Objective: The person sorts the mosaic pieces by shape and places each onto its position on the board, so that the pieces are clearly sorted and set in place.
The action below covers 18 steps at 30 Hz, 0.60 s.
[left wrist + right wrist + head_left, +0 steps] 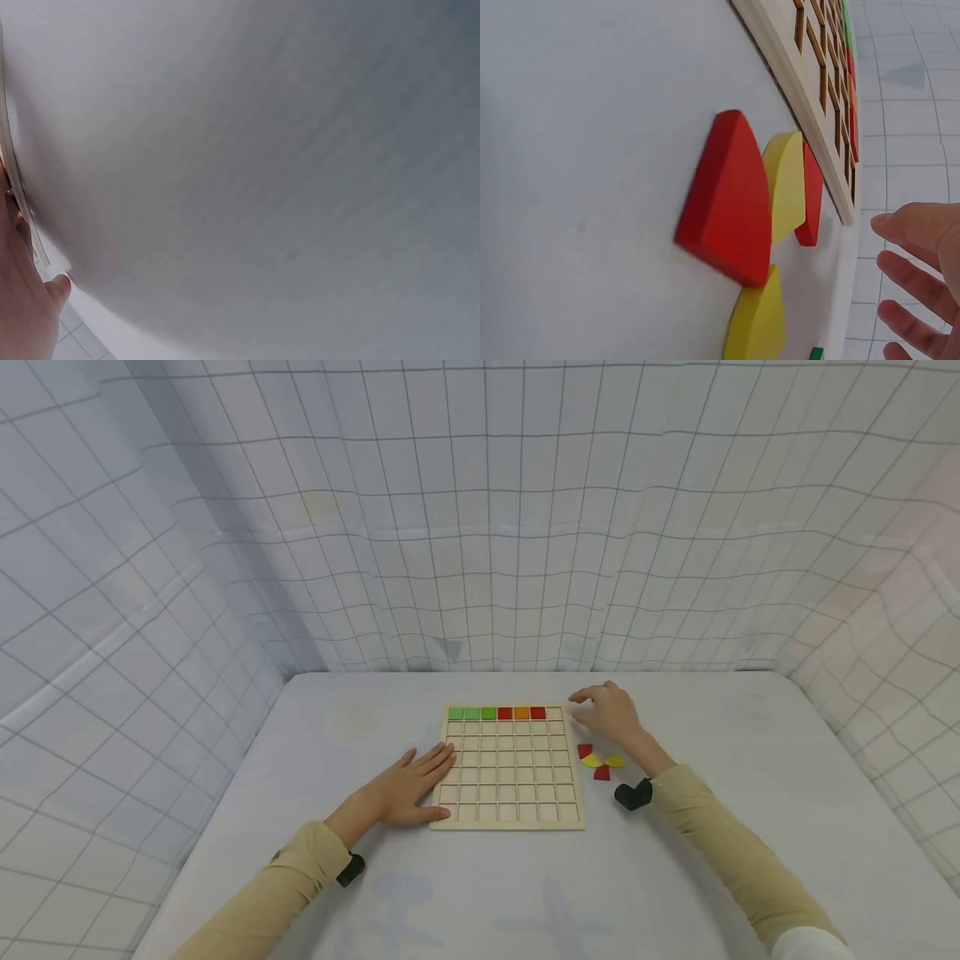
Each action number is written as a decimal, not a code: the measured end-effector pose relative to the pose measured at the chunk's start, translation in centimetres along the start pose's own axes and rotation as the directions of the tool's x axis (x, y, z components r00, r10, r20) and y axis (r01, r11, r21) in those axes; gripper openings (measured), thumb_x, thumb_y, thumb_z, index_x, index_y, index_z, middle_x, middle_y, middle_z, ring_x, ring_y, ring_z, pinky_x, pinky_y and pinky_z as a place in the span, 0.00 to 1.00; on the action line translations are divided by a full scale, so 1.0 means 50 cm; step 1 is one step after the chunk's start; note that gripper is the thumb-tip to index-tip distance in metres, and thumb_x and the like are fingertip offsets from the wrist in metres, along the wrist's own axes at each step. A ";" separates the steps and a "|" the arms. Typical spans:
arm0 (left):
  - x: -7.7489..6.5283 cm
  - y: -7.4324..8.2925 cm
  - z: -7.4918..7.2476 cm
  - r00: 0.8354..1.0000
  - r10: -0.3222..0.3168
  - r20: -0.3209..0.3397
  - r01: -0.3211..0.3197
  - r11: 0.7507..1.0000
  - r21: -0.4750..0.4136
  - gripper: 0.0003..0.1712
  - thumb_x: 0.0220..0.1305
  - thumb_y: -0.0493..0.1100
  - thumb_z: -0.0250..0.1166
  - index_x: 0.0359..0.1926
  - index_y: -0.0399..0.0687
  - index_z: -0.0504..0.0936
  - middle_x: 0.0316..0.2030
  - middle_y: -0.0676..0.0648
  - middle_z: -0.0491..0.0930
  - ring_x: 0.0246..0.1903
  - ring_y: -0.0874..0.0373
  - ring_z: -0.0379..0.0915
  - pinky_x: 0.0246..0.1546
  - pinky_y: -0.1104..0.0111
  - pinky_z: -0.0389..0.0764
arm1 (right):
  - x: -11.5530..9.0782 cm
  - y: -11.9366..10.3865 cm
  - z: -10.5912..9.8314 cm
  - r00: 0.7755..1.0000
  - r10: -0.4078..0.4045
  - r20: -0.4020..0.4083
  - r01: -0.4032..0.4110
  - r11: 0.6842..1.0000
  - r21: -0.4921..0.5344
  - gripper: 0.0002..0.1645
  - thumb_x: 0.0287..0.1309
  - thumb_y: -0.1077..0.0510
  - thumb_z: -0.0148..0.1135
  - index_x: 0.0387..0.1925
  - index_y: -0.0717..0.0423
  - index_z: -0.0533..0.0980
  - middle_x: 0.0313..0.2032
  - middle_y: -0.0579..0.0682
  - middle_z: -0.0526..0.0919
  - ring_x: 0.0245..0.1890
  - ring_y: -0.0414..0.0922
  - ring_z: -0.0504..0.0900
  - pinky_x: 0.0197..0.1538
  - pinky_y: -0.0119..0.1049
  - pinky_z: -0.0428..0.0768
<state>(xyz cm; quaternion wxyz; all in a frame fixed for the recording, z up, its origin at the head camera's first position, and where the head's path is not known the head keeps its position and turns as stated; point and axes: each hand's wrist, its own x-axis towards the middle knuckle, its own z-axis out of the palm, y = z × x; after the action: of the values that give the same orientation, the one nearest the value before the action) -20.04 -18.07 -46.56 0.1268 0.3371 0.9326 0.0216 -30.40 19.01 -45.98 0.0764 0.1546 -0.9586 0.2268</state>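
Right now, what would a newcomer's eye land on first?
Probably the green, red and orange tiles lined along the far row of the pale grid board. Next, the loose red and yellow pieces on the table just right of it. Then the hands: the left on the board's left edge, the right near its far right corner.

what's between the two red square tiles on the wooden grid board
The head view shows one orange square tile, in the top row of the board.

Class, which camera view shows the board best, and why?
Head view: nearly the whole board shows, the left hand covering a little. Left wrist shows only a sliver; right wrist, part of it, steeply slanted.
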 end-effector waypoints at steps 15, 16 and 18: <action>-0.003 0.006 -0.004 1.000 0.005 -0.006 -0.005 1.000 -0.027 0.51 0.66 0.68 0.51 0.76 0.43 0.45 0.77 0.43 0.40 0.76 0.48 0.37 0.72 0.43 0.45 | -0.037 0.053 -0.022 0.994 0.011 -0.109 -0.014 1.000 -0.024 0.19 0.51 0.56 0.71 0.46 0.56 0.84 0.39 0.55 0.88 0.37 0.54 0.77 0.39 0.46 0.74; -0.003 0.006 -0.004 1.000 0.006 -0.008 -0.006 0.999 -0.031 0.51 0.66 0.68 0.51 0.76 0.43 0.45 0.77 0.43 0.40 0.76 0.48 0.37 0.72 0.43 0.45 | -0.040 0.057 -0.022 0.993 0.009 -0.118 -0.012 1.000 -0.026 0.19 0.50 0.56 0.71 0.45 0.57 0.84 0.39 0.55 0.88 0.37 0.54 0.77 0.39 0.47 0.74; -0.003 0.006 -0.004 1.000 0.008 -0.011 -0.008 0.999 -0.032 0.51 0.66 0.68 0.51 0.76 0.43 0.45 0.77 0.43 0.40 0.76 0.47 0.37 0.71 0.43 0.45 | -0.044 0.065 -0.021 0.992 0.010 -0.129 -0.013 1.000 -0.027 0.18 0.50 0.56 0.71 0.45 0.57 0.84 0.38 0.56 0.88 0.37 0.54 0.77 0.40 0.47 0.74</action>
<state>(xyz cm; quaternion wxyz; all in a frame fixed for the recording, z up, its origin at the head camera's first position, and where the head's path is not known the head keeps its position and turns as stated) -19.78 -17.91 -46.29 0.1272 0.3386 0.9315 0.0389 -29.30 22.81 -46.85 0.1389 0.1330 -0.9555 0.2235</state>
